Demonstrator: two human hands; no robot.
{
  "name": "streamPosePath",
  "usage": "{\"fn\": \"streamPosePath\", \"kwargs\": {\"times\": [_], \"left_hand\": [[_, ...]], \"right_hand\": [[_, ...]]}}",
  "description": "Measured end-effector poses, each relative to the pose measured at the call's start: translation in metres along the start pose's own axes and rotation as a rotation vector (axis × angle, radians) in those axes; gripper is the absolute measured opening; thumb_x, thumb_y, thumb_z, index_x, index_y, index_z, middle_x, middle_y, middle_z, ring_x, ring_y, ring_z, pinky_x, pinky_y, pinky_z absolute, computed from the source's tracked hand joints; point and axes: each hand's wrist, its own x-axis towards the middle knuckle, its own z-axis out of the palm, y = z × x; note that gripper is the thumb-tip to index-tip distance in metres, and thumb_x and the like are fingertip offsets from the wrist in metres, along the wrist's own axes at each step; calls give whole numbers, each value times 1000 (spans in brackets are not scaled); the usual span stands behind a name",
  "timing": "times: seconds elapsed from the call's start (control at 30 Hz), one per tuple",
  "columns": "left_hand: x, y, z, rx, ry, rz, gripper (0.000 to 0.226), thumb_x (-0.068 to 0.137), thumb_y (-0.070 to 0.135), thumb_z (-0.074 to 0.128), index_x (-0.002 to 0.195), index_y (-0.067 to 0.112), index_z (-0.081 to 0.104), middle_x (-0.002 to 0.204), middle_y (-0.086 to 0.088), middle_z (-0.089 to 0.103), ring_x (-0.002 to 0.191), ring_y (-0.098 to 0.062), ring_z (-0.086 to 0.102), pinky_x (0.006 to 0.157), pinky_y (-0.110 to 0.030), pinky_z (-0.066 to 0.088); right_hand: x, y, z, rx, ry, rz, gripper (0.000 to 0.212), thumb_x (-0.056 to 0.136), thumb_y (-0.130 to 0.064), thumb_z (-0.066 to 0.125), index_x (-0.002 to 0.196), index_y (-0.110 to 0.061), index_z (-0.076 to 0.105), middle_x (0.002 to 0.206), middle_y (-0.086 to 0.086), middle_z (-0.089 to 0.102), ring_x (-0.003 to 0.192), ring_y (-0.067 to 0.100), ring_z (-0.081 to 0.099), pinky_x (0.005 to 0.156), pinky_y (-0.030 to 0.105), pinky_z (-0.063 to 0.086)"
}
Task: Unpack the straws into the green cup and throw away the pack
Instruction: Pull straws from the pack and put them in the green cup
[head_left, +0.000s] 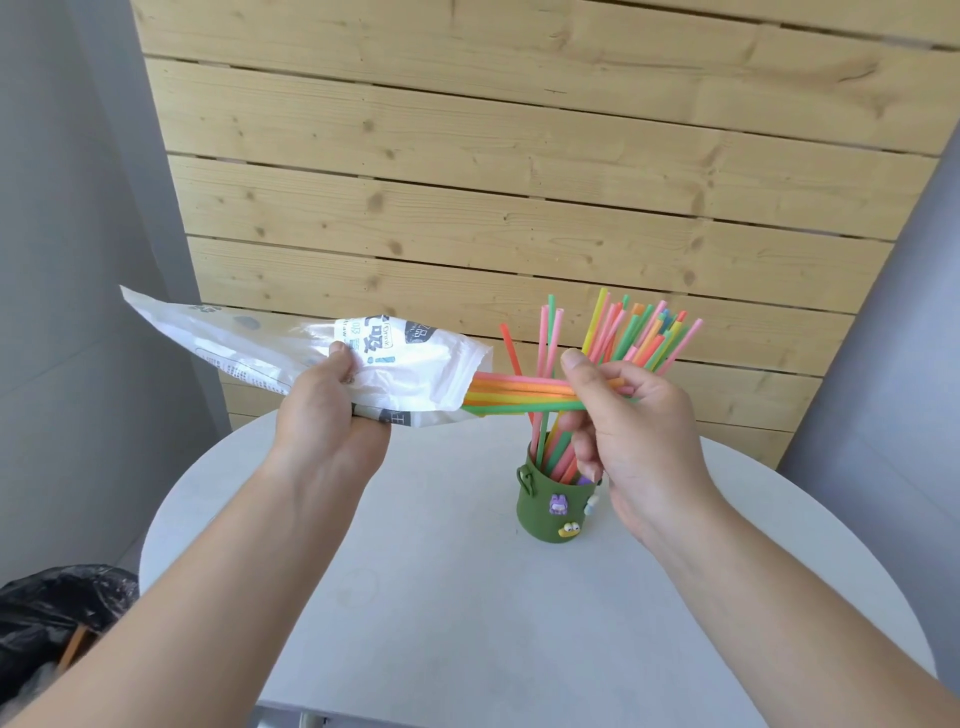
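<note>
My left hand (326, 410) grips a white plastic straw pack (244, 345), held level above the table with its open mouth facing right. A bundle of coloured straws (519, 395) sticks out of that mouth. My right hand (631, 434) is closed on the bundle's free end, just above the green cup (550, 512). The cup stands upright on the round white table (415, 597) and has small cartoon charms on its side. Several straws (631, 332) stand in it and fan out at the top.
A bin lined with a black bag (57, 618) sits low at the left, beside the table. A wooden plank wall (519, 182) rises behind the table, with grey walls on both sides.
</note>
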Motion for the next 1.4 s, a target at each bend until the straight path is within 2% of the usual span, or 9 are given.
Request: {"fn": "streamPosePath", "kwargs": {"times": [0.13, 0.47, 0.7, 0.83, 0.97, 1.17, 1.23, 1.33, 1.4], "left_hand": [[3, 5, -2, -22, 4, 2, 20, 109, 11, 49, 96, 5, 63, 53, 3, 70, 48, -7, 71, 44, -25, 57], [19, 12, -9, -60, 51, 3, 16, 107, 12, 53, 99, 6, 65, 56, 2, 73, 52, -10, 73, 47, -29, 59], [35, 13, -20, -38, 55, 35, 14, 104, 13, 59, 112, 5, 68, 67, 3, 77, 69, -13, 78, 73, -40, 66], [39, 15, -26, -40, 84, 62, 21, 101, 13, 63, 120, 5, 68, 69, 5, 75, 69, -13, 76, 89, -43, 62], [41, 14, -28, -37, 110, 70, 23, 101, 11, 63, 123, 7, 67, 91, 4, 73, 70, -12, 76, 84, -42, 63], [38, 13, -27, -38, 81, 74, 25, 101, 13, 63, 124, 6, 67, 96, 3, 74, 71, -11, 77, 82, -40, 64], [35, 11, -24, -37, 67, 68, 24, 101, 12, 62, 124, 6, 66, 91, 4, 73, 69, -11, 76, 81, -39, 65], [30, 7, -20, -17, 40, 54, 11, 104, 13, 59, 108, 7, 66, 71, 5, 74, 60, -9, 75, 66, -33, 65], [27, 5, -18, -8, 43, 42, 9, 103, 13, 60, 107, 8, 66, 72, 6, 72, 56, -8, 72, 70, -31, 65]], "right_hand": [[9, -13, -13, -26, 12, -57, 29, 92, -16, 70, 66, -12, 58, 44, 4, 54, 32, 13, 38, 34, 20, 28], [37, -54, -64, -178, 1, -78, 24, 93, -17, 68, 72, -10, 60, 41, 0, 52, 31, 8, 35, 33, 16, 26], [51, -68, -87, -243, -7, -71, 24, 94, -18, 67, 71, -11, 61, 43, -1, 51, 32, 8, 35, 33, 17, 26], [55, -78, -100, -267, 1, -69, 26, 94, -17, 67, 71, -11, 57, 42, -1, 51, 31, 7, 35, 33, 15, 25], [60, -85, -112, -339, 17, -54, 28, 94, -16, 67, 69, -12, 55, 42, 0, 51, 31, 7, 35, 31, 17, 26], [69, -92, -122, -486, 33, -62, 27, 92, -19, 69, 69, -13, 58, 45, 3, 53, 31, 9, 37, 32, 16, 28], [72, -98, -123, -536, 20, -85, 25, 92, -20, 70, 71, -12, 59, 42, 2, 54, 31, 8, 37, 32, 16, 28], [75, -108, -119, -638, -3, -115, 24, 91, -20, 71, 72, -10, 61, 46, 5, 55, 31, 8, 37, 32, 16, 29], [78, -114, -112, -728, -31, -129, 23, 90, -21, 72, 75, -5, 63, 53, 10, 55, 32, 10, 37, 32, 17, 29]]}}
